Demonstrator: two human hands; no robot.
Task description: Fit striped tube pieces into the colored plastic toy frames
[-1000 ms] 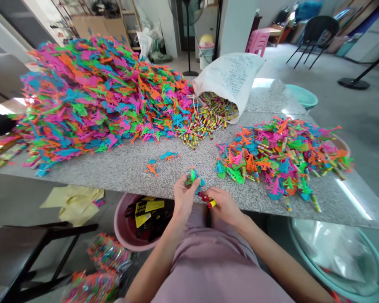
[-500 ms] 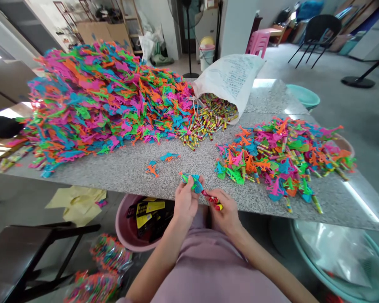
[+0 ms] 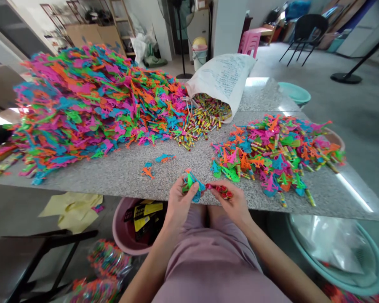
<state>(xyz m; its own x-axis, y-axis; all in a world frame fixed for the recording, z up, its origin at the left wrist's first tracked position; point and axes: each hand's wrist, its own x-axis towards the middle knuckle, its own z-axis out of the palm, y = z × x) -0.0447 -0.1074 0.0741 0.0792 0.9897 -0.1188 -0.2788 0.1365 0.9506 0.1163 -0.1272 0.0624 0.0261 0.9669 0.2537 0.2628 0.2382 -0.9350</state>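
At the table's front edge, my left hand is closed on a few flat plastic toy pieces in green, blue and orange. My right hand grips several small red tubes. One tube points left from its fingertips and meets or nearly meets the blue piece; whether they are joined is hidden. Just beyond the left hand lie a loose orange piece and a blue piece. To the right is a pile of plastic pieces with striped tubes attached.
A large heap of bright plastic pieces covers the table's left. Striped tubes spill from a white sack. Below stand a pink basin and a teal tub, with a dark chair at left.
My left hand has shifted slightly left and turned the plastic pieces. The right hand's tubes now show bunched red ends, with one tube brought up to the pieces. The view has shifted slightly.
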